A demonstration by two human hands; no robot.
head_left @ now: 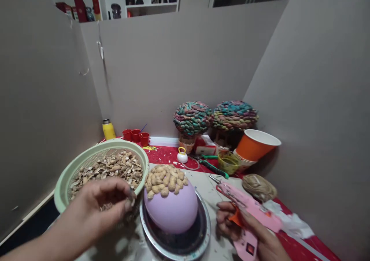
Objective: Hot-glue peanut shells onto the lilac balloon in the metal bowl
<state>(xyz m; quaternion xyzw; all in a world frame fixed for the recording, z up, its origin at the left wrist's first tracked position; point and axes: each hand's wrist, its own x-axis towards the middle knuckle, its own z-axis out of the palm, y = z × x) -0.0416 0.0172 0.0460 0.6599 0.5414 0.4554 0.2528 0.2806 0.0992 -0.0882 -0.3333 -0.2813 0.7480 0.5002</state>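
A purple balloon [173, 213] rests in a dark round dish with a metal rim [206, 230], its top covered with peanut shells [165, 179]. My right hand [243, 230] is wrapped round the handle of a pink glue gun [248, 201] to the right of the dish, with the nozzle pointing up and left. To the left of the balloon, my left hand [108, 205] is closed in a pinch near the rim of a green basket [62, 184]. What its fingertips hold is too small to name. Loose shells [115, 166] fill much of the basket.
Behind are a yellow bottle [108, 130], red cups [135, 135], two colourful balls [193, 117] on stands, green-handled pliers [214, 168] and an orange paper cup [254, 147]. Twine [259, 187] and white tissue [295, 220] lie at the right. Walls enclose the table.
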